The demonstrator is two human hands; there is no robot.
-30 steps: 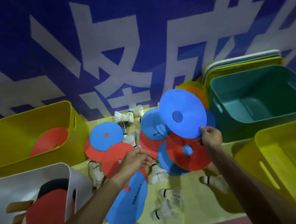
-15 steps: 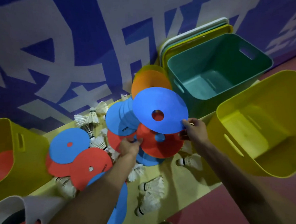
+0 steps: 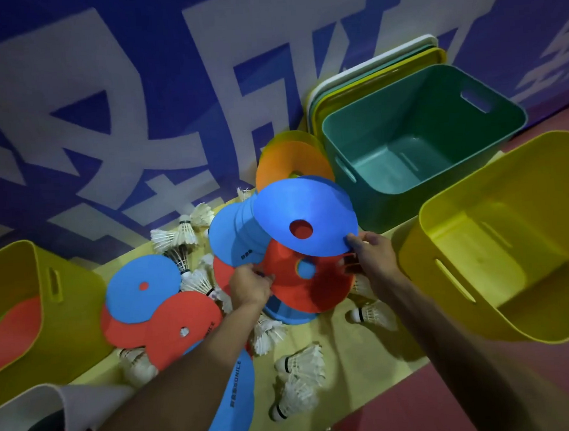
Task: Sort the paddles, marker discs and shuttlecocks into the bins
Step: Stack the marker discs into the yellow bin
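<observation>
My right hand (image 3: 371, 254) pinches the near edge of a blue marker disc (image 3: 296, 211), lifted and tilted above the pile. My left hand (image 3: 249, 286) grips the left rim of a red disc (image 3: 312, 290) lying under it. More blue discs (image 3: 234, 239) lean behind, and an orange disc (image 3: 289, 161) stands at the back. Flat blue (image 3: 142, 289) and red discs (image 3: 179, 323) lie to the left. Several white shuttlecocks (image 3: 297, 366) are scattered over the yellow mat (image 3: 360, 354).
An empty green bin (image 3: 440, 157) stands at the back right, an empty yellow bin (image 3: 500, 244) on the right. A yellow bin (image 3: 46, 299) on the left holds a red disc. A white bin (image 3: 37, 404) at bottom left holds paddles. Bin lids (image 3: 377, 70) lean on the blue wall.
My left hand moved from the near red disc to the red disc in the pile and took hold of its rim. My right hand kept the blue disc raised. The view swung right.
</observation>
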